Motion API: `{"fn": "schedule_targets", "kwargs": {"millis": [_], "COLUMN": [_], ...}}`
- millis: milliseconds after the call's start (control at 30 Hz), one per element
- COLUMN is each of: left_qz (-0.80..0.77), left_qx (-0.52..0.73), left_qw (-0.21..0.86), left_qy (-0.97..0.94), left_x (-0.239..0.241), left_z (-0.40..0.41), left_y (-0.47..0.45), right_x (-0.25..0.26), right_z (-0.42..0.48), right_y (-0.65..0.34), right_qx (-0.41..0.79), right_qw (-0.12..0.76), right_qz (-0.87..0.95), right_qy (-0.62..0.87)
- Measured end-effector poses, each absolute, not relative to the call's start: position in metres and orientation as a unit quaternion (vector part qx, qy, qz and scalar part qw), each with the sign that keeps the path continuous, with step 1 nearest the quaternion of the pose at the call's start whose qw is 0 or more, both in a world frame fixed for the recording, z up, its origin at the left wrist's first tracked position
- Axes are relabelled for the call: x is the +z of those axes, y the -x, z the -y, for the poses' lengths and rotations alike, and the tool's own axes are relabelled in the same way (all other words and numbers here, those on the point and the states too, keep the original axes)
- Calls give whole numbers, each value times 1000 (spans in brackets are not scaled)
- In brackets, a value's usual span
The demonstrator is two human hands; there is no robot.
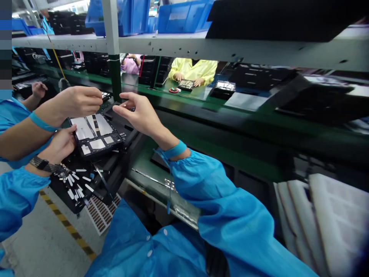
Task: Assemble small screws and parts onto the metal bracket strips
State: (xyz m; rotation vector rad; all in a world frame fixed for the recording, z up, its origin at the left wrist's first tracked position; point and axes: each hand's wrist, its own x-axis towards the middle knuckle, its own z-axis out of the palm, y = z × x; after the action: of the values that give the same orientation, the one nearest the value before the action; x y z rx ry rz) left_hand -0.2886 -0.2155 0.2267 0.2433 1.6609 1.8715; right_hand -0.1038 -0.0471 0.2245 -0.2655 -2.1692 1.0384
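Observation:
My left hand (59,146), with a dark watch at its wrist, grips the near left edge of a tablet-like device (97,144). The device is a black frame with silver panels and a dark strip down its middle. Above its far right corner my right hand (141,113) hangs in the air, thumb and forefinger apart, with nothing visible between them. A co-worker's hand (82,100) with a blue wristband reaches in over the device from the left, fingers pinched. Under the device lie many small white strips (76,184) on a black surface.
A sheet with rows of brown pieces (102,211) sticks out below the bench edge. White foam trays (319,215) stand at the right. Overhead runs a shelf (173,44) with blue bins (184,17). Across the green bench, a person in yellow (193,71) handles another device.

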Motion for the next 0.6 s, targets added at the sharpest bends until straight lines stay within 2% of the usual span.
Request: {"fn": "schedule_targets", "kwargs": {"millis": [167,333,600], "left_qz": [-547,-523,-588], "left_qx": [786,808,765], "left_qw": [279,267,258], "left_qy": [-72,-58,-42], "left_x": [186,193,192], "left_z": [231,226,224], "left_y": [290,295,292], "right_x": [226,218,200], "right_z": [41,30,13], "right_y": [87,41,-24], "right_qx": [413,425,479], "right_qw": [346,306,256], "right_qz": [837,842,801], "right_qy": [95,133,252]}}
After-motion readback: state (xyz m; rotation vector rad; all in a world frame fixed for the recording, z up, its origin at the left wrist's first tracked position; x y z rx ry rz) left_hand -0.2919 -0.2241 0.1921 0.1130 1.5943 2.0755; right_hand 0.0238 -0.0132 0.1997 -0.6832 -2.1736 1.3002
